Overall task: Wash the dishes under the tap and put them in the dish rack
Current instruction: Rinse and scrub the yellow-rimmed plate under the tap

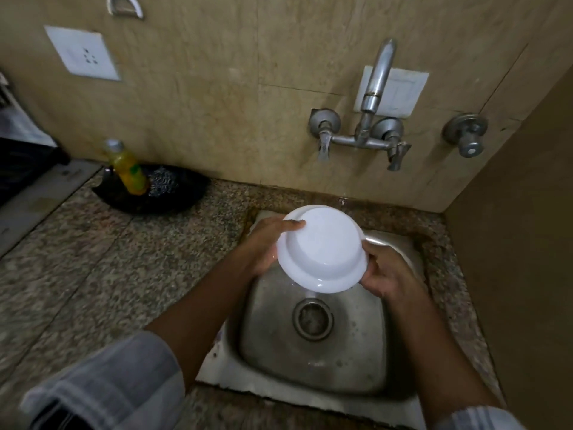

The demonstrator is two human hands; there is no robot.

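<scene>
Both hands, left hand [266,243] and right hand [386,274], grip a white bowl [322,248] over the steel sink [269,346], set in a speckled stone counter [93,243] below beige wall tiles [217,88]; water seemingly trickles off.

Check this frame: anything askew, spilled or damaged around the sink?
Nothing stands out. Both hands, left hand and right hand, hold the white bowl tilted over the sink, water dripping toward the drain. No dish rack is in view.

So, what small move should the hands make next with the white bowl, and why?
Probably turn the white bowl over above the sink: both the left hand and right hand grip its rim, underside facing up, water dripping.
</scene>
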